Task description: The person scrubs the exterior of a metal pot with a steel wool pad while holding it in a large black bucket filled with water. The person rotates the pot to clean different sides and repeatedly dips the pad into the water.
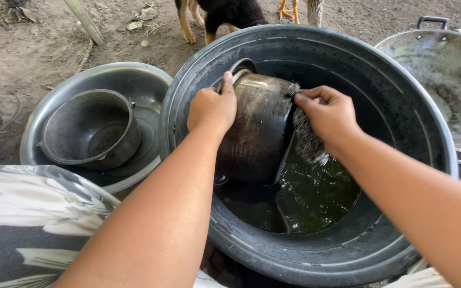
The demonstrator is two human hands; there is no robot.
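Basically, both my hands were on the blackened metal pot (254, 128). My left hand (212, 109) was clamped on its rim at the upper left, thumb hooked over the edge, holding the pot tipped on its side above the water. My right hand (329, 114) was closed around a steel wool scrubber (309, 140), fingers pinching the top of it, and the scrubber was pressed against the pot's right side. The hands sat apart, one on each side of the pot.

The pot was inside the big dark plastic basin (396, 106), lower end dipped in or just touching the greenish water (316, 197) pooled at the bottom; I couldn't tell which. A small metal rim showed just behind the pot's top edge, too hidden to identify.

To the left, just beside the basin, sat a wide steel bowl (150, 80) with a smaller sooty pot (89, 130) upright in it. To the right, a large wok (449, 74) with a handle, its edge behind the basin's rim. All of it was on bare dirt ground (44, 48). A black and tan dog's legs (209, 24) stood at the top, well behind the basin. My patterned cloth (28, 224) covered the lower left.
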